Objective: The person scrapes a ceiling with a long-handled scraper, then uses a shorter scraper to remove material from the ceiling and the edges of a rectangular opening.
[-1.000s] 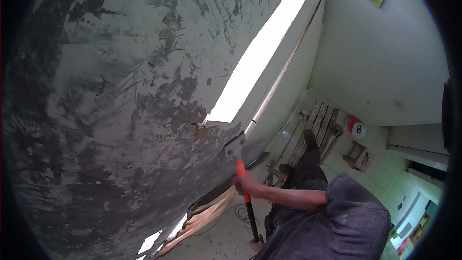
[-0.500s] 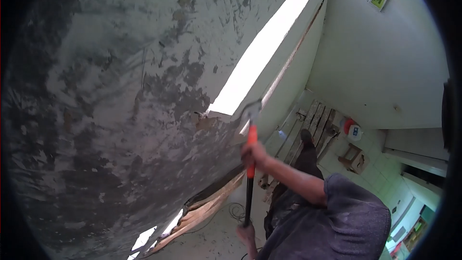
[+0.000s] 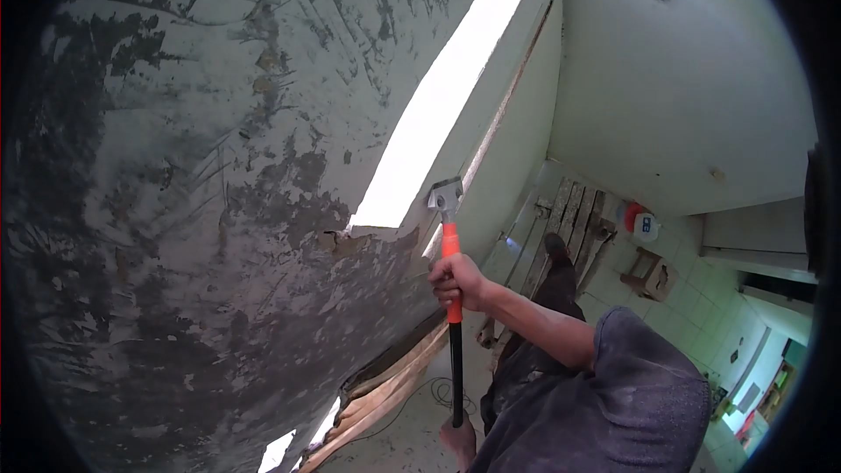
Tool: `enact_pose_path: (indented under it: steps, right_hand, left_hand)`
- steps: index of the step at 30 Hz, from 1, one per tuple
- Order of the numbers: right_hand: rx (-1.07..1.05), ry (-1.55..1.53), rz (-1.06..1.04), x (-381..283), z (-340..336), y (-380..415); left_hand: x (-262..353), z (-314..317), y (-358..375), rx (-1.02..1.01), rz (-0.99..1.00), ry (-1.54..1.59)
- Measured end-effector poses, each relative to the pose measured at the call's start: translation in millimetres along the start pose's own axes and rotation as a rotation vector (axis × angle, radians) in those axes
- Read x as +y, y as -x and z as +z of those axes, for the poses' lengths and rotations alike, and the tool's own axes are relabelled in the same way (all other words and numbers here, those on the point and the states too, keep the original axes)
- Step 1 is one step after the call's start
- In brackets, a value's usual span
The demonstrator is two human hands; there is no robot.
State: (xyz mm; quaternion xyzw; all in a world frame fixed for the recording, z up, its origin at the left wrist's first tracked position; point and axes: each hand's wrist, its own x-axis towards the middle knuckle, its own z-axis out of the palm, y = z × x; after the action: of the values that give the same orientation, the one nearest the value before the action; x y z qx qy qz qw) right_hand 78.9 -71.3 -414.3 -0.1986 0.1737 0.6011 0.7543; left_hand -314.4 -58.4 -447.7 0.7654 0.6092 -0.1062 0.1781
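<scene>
A long-handled scraper [image 3: 456, 359] with a metal head and an orange and black handle stands nearly upright in view. My right hand [image 3: 457, 283] is wrapped around its orange grip, fingers curled. Lower down, my left hand [image 3: 458, 440] closes on the bottom end of the black shaft, partly cut off by the frame edge. The scraper's metal head [image 3: 445, 196] overlaps the pale strip of wall beside a bright, narrow window opening [image 3: 438, 114]. To the left spreads the wall [image 3: 263, 236], patched with grey and whitish flaking coating.
Beneath my foot [image 3: 555, 246] are worn wooden planks [image 3: 574, 210]. Beyond them are a small wooden stool [image 3: 646, 273] and a white container [image 3: 646, 227]. A loose cable [image 3: 442, 390] lies on the floor, near brownish sheeting [image 3: 394, 390] along the wall's lower edge.
The view has shifted, so the wall and window appear further left. The scraper's head, blurred before, now shows sharply a little further left. Both hands keep their hold.
</scene>
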Motion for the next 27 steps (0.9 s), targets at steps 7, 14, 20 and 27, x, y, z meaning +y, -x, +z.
enact_pose_path:
  steps: [7, 14, 20, 27]
  right_hand:
    - [0.054, 0.124, 0.009, -14, 9, 17]
    - [0.083, 0.121, -0.024, -18, 12, 22]
    - [0.008, 0.05, -0.088, -89, -7, 28]
    - [0.013, 0.157, -0.107, -64, -7, 35]
  left_hand:
    - [-19, 18, 15, -0.182, 0.079, 0.077]
    - [3, 15, 8, -0.233, 0.154, 0.111]
    - [59, 18, -2, -0.305, 0.144, 0.167]
    - [47, 34, 4, -0.211, 0.143, 0.033]
